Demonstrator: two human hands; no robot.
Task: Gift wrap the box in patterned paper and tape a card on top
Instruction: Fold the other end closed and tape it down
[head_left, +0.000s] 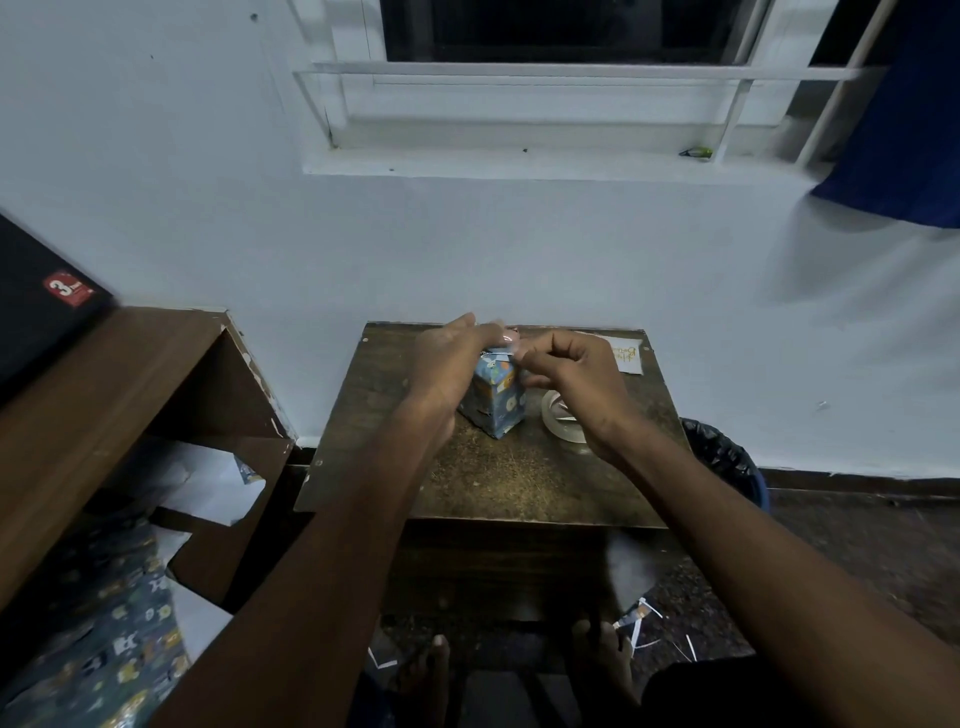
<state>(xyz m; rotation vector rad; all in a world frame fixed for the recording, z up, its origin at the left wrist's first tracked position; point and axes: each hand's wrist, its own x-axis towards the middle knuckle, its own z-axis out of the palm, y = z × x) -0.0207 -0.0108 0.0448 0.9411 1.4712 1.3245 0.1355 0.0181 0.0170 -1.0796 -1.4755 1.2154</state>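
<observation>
**Wrapped box stands upright mid-counter**

The box (493, 397), in blue patterned paper, stands on end, one corner toward the near edge. The left hand (447, 364) grips its top; the right hand (569, 371) pinches paper there. The card (626, 356) lies at the far right corner.

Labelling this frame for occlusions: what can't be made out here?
- Box top, head view: covered by both hands, so the fold there is hidden.
- Right hand grip: whatever its fingertips pinch is blurred.
- Card: writing too small to read.
- Tape roll: partly behind the right wrist.
</observation>
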